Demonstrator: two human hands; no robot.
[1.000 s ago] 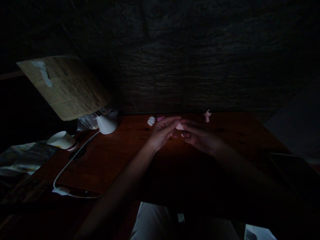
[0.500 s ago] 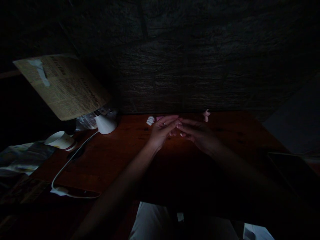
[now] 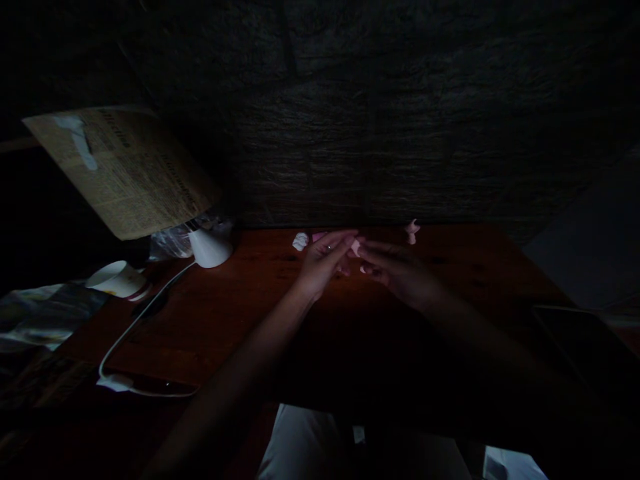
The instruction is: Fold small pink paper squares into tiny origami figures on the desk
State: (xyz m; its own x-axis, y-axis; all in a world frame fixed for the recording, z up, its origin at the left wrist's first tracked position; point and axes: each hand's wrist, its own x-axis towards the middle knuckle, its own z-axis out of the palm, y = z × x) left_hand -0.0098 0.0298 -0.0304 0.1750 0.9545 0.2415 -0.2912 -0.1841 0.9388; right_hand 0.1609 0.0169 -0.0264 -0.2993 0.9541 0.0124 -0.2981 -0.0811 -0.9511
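Note:
My left hand [image 3: 320, 263], with a ring on one finger, is closed around a small pale pink lump [image 3: 355, 247] that looks like soft modelling clay. From the other side, the fingertips of my right hand [image 3: 397, 268] press on the same lump. Both hands are just above the wooden table [image 3: 240, 313], and part of the lump is hidden by fingers. Left of my left hand lies a crumpled white lump [image 3: 300, 241]. A flat pink piece [image 3: 319, 236] shows partly behind that hand. Beyond my right hand stands a small pink shape with a forked top [image 3: 412, 231].
A lamp with a printed paper shade [image 3: 125, 173] and white base [image 3: 210, 249] stands at the left. Its white cord [image 3: 133, 327] runs toward the front edge. A paper cup [image 3: 119, 279] is nearby. At right lies a dark flat object [image 3: 585, 340]. A dark wall rises behind.
The fingertips have shifted slightly apart, and more of the pink lump shows between them. The things on the table stay where they were.

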